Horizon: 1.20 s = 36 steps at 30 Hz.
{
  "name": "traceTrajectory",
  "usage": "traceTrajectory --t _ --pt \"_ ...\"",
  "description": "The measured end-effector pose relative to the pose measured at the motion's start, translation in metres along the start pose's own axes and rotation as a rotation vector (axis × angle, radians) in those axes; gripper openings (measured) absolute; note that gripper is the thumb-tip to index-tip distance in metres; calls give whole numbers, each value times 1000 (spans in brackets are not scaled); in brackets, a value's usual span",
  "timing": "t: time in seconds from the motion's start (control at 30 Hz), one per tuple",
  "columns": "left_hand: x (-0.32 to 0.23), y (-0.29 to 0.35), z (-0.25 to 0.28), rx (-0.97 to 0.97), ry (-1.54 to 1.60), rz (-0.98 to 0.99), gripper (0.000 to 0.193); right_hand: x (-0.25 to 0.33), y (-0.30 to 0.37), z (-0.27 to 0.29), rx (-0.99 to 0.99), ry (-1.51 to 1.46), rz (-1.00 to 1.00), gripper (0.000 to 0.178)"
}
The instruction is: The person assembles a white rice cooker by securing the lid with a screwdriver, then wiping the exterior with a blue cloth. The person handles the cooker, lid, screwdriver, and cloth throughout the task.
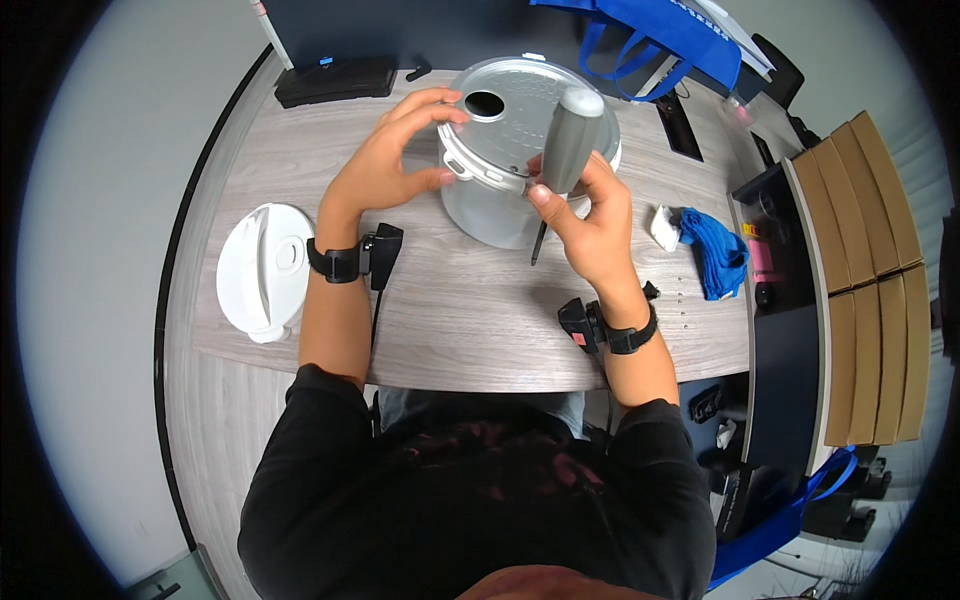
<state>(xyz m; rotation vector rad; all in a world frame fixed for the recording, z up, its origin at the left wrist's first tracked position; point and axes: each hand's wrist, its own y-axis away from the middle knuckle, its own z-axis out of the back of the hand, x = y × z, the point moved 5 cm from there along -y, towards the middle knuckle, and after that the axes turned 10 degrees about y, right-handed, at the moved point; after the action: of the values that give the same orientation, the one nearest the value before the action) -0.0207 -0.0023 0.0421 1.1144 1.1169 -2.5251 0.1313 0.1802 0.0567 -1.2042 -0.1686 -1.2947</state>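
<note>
In front of me on the table stands a round, translucent white tub [490, 215] with a grey-white top [525, 115] that has a round dark hole near its left side. My left hand [400, 150] grips the tub's left rim, fingers on the top edge by the hole and thumb at a white clip. A screwdriver [570, 145] with a thick grey handle is in my right hand [597, 215], at the tub's front right rim. Its handle end points up and its thin dark shaft points down beside the tub. Some right fingers are hidden behind the handle.
A white oval lid with a handle [265, 270] lies left. Behind are a black case [335, 82] and a blue bag [660, 40]. A blue cloth [715, 255], a white crumpled piece [664, 228] and several screws [682, 300] lie right. Cardboard boxes [860, 200] stand farther right.
</note>
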Motion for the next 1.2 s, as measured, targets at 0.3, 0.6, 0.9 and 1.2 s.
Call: traceTrajectory --t 0.3,0.6,0.9,1.2 --pt "-25 -4 -14 -51 -281 -107 56 -23 -2 17 34 -90 -33 21" --pt "-40 -14 -63 -145 -307 -227 59 -29 -1 40 16 -203 -115 17" --pt "-54 -12 -78 -99 -338 -220 47 -52 6 38 27 -301 -195 23" --pt "-57 -13 -76 -48 -323 -204 43 -54 5 45 34 -328 -215 23"
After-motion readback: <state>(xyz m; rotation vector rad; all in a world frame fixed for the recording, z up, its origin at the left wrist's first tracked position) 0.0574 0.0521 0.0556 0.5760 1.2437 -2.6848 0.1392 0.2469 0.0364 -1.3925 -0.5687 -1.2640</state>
